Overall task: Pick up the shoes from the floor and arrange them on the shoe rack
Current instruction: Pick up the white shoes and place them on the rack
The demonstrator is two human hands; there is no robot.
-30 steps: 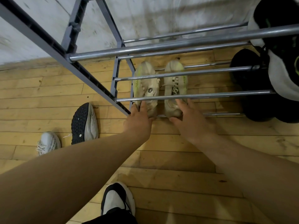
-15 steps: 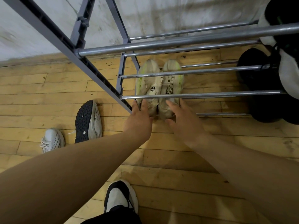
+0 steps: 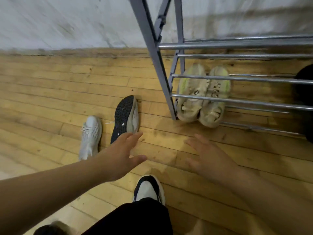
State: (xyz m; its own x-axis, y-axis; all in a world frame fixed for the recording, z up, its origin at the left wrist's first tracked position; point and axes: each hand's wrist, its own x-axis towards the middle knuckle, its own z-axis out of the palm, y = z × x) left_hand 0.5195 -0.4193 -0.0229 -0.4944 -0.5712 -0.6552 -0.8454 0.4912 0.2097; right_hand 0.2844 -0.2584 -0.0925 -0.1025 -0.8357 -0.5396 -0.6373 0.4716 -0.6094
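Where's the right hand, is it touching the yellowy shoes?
Apart. The head view shows a strip of bare floor between the right hand and the heels of the yellowy shoes.

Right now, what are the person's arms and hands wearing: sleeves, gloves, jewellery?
The left forearm and right forearm are bare, no sleeves in view. The left hand and right hand are ungloved, with no watch, band or ring visible, though blur could hide a thin one. The person wears black trousers and a white-and-black shoe.
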